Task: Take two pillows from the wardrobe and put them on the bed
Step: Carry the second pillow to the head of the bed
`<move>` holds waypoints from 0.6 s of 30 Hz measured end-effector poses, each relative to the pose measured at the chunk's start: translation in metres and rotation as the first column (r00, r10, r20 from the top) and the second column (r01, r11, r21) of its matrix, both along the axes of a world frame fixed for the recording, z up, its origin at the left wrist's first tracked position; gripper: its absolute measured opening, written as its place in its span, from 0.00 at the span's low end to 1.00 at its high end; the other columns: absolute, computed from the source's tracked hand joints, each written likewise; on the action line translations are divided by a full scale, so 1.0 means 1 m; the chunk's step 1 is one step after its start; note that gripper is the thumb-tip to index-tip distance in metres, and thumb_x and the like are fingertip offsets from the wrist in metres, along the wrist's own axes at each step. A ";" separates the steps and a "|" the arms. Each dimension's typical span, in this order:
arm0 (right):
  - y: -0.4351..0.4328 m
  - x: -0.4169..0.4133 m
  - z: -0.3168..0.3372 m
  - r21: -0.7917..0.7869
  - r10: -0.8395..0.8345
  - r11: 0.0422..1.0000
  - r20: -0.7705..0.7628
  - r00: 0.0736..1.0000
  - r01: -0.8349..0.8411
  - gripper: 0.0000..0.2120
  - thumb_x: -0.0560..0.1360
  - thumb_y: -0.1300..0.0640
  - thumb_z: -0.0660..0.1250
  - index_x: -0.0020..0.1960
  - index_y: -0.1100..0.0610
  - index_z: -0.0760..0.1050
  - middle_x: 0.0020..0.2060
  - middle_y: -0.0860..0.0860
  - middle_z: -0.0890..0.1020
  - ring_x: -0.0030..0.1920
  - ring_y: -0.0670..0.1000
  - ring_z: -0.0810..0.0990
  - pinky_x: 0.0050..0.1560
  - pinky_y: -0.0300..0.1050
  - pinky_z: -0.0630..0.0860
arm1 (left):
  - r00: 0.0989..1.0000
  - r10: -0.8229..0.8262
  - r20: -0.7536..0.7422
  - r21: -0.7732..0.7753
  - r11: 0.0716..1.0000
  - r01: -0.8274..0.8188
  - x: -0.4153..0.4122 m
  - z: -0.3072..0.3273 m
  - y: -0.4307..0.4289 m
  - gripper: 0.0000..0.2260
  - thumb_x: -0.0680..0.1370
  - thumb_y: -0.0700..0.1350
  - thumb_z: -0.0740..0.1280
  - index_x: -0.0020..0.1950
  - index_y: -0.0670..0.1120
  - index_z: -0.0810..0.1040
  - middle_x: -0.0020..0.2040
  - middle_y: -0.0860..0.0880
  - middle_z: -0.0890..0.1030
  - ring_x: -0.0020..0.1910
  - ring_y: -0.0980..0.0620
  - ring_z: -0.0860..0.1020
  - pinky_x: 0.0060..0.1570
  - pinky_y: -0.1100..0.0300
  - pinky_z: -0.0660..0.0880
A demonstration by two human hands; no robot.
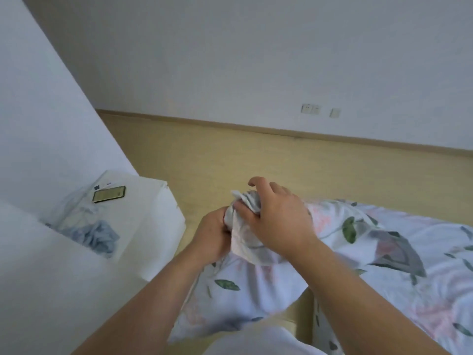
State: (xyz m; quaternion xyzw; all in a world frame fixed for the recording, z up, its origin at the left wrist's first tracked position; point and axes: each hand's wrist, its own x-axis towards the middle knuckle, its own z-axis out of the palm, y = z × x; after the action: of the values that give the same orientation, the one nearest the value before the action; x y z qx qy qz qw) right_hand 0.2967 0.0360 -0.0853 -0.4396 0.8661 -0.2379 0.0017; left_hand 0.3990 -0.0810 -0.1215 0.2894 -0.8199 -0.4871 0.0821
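A floral pillow in a white case with green leaves and pink flowers is held up in front of me at the centre of the head view. My left hand grips its bunched top corner from the left. My right hand clasps the same corner from the right, fingers curled over the cloth. To the right lies floral bedding in the same print, on the bed; I cannot tell whether a second pillow is part of it. The wardrobe is out of view.
A white bedside unit stands at the left with a dark phone and crumpled blue-grey cloth on it. A pale wooden headboard runs along the white wall, with wall sockets above.
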 end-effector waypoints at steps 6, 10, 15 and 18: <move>0.010 -0.125 -0.012 0.002 -0.078 0.997 -0.020 0.997 0.079 0.31 0.78 0.35 0.64 0.74 0.51 0.66 0.62 0.52 0.77 0.61 0.57 0.77 0.61 0.52 0.73 | 0.997 -0.067 -0.041 -0.009 0.998 0.067 -0.140 -0.004 -0.035 0.14 0.75 0.37 0.71 0.41 0.58 0.80 0.37 0.62 0.84 0.35 0.70 0.77 0.36 0.72 0.74; 0.015 -0.200 -0.024 0.004 -0.201 0.980 -0.036 0.979 0.201 0.36 0.76 0.36 0.66 0.78 0.50 0.61 0.66 0.52 0.74 0.67 0.56 0.74 0.68 0.53 0.70 | 0.987 -0.160 -0.029 -0.081 0.984 0.157 -0.230 -0.001 -0.060 0.09 0.69 0.42 0.71 0.38 0.57 0.79 0.35 0.63 0.82 0.33 0.72 0.76 0.34 0.74 0.72; 0.002 -0.323 -0.047 0.144 -0.310 0.942 0.018 0.951 0.304 0.47 0.72 0.38 0.72 0.82 0.47 0.49 0.75 0.49 0.66 0.75 0.54 0.66 0.73 0.55 0.65 | 0.959 -0.285 0.005 -0.117 0.952 0.283 -0.373 -0.016 -0.107 0.13 0.71 0.39 0.71 0.39 0.59 0.78 0.39 0.61 0.82 0.39 0.66 0.77 0.37 0.67 0.73; -0.007 -0.396 -0.052 0.186 -0.435 0.891 0.098 0.895 0.414 0.50 0.71 0.41 0.74 0.82 0.44 0.46 0.75 0.48 0.64 0.75 0.53 0.64 0.74 0.53 0.63 | 0.921 -0.390 0.004 -0.072 0.918 0.389 -0.465 -0.016 -0.134 0.14 0.73 0.36 0.71 0.41 0.57 0.78 0.39 0.61 0.81 0.40 0.67 0.76 0.33 0.74 0.70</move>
State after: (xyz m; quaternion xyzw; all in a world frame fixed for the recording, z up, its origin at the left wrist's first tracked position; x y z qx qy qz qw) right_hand -0.0993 0.0287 -0.1371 -0.2205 0.9554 -0.1917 0.0442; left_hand -0.0659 -0.2153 -0.1377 0.1149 -0.8776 -0.4655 -0.0021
